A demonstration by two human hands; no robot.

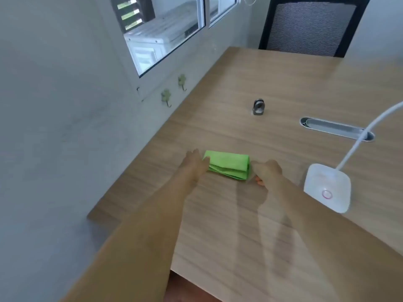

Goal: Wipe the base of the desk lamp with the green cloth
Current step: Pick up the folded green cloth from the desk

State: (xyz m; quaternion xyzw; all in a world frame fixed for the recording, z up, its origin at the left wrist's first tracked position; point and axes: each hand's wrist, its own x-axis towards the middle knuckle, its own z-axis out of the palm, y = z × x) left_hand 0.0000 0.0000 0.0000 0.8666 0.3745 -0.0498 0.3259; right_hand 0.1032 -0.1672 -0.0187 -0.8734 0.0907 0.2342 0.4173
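While both bare forearms are stretched across the light wood-grain bench (272,83), a folded bright green cloth (227,164) is seen lying flat near its middle, between the two hands. The left hand (196,160) is laid against the cloth's left end, fingers extended and its grip released. The right hand (266,171) is curled at the cloth's right end; whether its grip is closed on the fabric cannot be told. The white square lamp base (327,186) is set well to the right, apart from the cloth.
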